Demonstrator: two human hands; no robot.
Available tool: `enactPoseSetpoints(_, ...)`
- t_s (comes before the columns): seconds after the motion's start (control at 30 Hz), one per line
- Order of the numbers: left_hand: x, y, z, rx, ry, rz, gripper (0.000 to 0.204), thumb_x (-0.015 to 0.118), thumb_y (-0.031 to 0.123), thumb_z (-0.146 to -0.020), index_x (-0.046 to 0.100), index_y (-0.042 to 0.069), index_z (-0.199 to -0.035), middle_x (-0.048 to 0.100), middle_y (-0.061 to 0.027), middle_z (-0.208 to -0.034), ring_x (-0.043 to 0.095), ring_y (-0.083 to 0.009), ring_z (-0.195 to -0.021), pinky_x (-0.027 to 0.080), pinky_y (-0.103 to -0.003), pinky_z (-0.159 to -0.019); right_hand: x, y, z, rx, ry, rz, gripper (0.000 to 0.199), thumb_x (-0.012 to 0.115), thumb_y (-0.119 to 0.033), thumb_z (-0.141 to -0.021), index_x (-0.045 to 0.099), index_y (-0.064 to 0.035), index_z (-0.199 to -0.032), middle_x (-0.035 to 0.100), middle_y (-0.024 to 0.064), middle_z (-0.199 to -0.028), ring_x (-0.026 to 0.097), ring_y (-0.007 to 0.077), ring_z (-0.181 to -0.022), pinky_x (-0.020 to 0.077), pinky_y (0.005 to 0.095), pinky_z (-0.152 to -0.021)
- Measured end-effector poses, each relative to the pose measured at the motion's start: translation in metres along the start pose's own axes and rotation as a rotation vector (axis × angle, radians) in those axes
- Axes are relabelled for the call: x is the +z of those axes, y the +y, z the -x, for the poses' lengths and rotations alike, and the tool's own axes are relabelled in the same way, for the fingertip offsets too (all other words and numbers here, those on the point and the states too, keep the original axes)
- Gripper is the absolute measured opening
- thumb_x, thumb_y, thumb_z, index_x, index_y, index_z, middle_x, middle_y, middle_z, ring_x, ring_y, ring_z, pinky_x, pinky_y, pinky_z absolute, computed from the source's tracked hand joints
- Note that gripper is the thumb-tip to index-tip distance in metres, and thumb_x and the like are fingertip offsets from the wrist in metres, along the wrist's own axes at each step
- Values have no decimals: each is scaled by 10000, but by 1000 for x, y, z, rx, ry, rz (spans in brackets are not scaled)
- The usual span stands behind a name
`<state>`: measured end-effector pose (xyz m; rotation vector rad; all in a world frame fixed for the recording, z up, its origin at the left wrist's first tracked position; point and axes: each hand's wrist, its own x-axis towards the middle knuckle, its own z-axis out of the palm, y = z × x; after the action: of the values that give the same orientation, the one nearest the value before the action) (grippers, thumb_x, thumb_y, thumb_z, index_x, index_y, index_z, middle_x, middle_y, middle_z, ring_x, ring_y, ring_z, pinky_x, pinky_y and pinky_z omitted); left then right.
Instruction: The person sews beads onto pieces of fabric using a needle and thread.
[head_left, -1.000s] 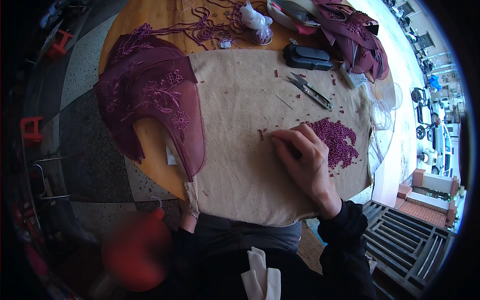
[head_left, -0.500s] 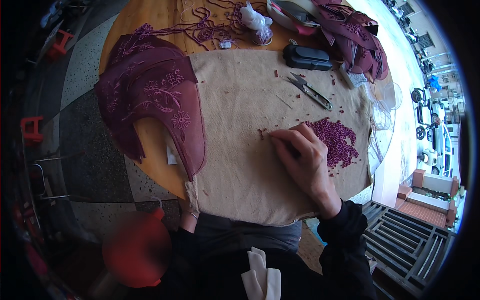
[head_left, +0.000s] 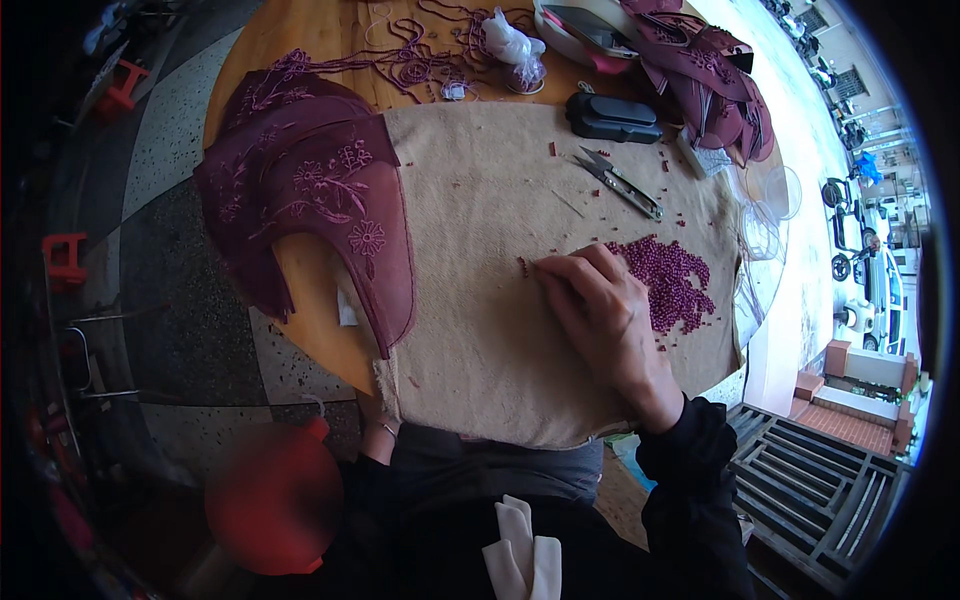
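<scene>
The right hand (head_left: pixel 600 310) lies on the beige cloth (head_left: pixel 480 230), fingers curled, fingertips (head_left: pixel 545 268) pinched down beside a few loose maroon beads (head_left: pixel 523 266); whether the grip actually holds one, I cannot tell. The main bead pile (head_left: pixel 672 285) sits just right of the knuckles. The left hand (head_left: pixel 378 418) is under the worktop (head_left: pixel 300 40) edge, its grip hidden. Thread snips (head_left: pixel 620 182) lie further up the cloth, embroidered maroon fabric (head_left: pixel 300 195) draped at left.

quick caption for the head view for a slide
Right hand rests on a beige cloth beside a pile of maroon beads, embroidered maroon fabric at left.
</scene>
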<state>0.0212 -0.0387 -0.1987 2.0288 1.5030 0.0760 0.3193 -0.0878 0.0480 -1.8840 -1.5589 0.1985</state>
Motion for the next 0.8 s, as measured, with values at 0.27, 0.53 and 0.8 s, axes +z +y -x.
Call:
enactPoseSetpoints(0.27, 4, 5, -4, 10, -1, 17, 434, 549, 61, -880, 437, 8, -1295, 439, -178, -1297, 427, -294, -1221, 318, -411, -1045, -2, 0, 5, 43, 14, -21, 147, 669, -39, -813, 661, -61, -958, 582, 99, -822, 627, 261, -707, 513, 339, -605)
enactPoseSetpoints(0.53, 0, 0, 0, -8, 20, 14, 430, 552, 47, -877, 440, 3, -1289, 442, -181, -1289, 431, -294, -1214, 321, -411, -1042, 4, -4, 3, -10, 21, -20, 149, 670, -37, -813, 664, -64, -960, 605, 98, -829, 634, 262, -714, 517, 335, -609)
enactPoseSetpoints(0.8, 0, 0, 1, -12, 33, 24, 426, 556, 33, -875, 442, -1, -1284, 445, -183, -1281, 435, -294, -1208, 324, -411, -1039, 4, -5, 2, 27, 10, -29, 136, 667, -47, -820, 667, -66, -955, 608, 101, -830, 636, 263, -719, 518, 339, -614)
